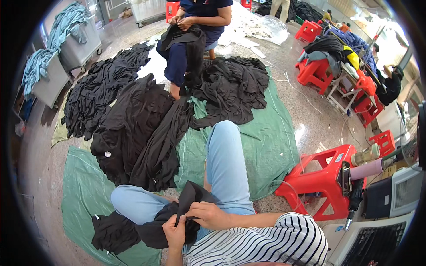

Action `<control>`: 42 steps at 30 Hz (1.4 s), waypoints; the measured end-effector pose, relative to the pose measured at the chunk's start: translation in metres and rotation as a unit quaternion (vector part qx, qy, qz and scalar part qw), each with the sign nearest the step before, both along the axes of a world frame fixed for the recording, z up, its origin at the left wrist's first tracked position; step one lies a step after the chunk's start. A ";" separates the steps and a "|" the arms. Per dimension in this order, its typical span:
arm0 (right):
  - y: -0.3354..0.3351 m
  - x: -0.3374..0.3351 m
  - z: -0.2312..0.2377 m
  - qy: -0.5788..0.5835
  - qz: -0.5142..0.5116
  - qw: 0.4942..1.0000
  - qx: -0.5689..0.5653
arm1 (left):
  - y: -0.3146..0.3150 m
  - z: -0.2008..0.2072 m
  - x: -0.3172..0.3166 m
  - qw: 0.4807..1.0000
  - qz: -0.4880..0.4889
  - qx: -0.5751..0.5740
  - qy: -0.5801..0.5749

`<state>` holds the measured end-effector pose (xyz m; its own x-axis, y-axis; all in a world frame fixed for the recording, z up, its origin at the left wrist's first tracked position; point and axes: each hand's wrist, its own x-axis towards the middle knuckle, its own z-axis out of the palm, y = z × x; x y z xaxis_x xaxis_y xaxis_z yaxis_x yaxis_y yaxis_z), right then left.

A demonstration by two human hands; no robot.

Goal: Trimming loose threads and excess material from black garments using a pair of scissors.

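A black garment point(191, 194) lies across my lap, over my jeans. With thumb and fingers closed, my left hand point(174, 231) pinches an edge of its cloth. My right hand point(208, 214) is closed on the same edge just beside it, and the two hands nearly touch. Whether a small tool sits in my right fingers is too small to make out. Beside my left knee, a small heap of black garments point(116, 232) rests on a green sheet point(80, 177). A larger black pile point(133, 124) rises beyond my knees.
Opposite me a seated person point(202, 22) handles black cloth, with more black heaps around. Red stools point(326, 177) stand at my right, one bearing a jar, a pink cylinder and an umbrella. Wheeled bins point(82, 48) of blue garments stand far left. A thin cable point(306, 95) crosses the floor.
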<state>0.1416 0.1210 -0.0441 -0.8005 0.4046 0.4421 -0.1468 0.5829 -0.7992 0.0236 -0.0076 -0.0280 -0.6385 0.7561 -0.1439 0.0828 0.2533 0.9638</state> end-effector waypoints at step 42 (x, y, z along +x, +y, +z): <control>0.019 -0.013 0.001 -0.167 0.054 0.765 -0.620 | 0.018 0.000 0.016 0.907 0.166 0.121 -0.368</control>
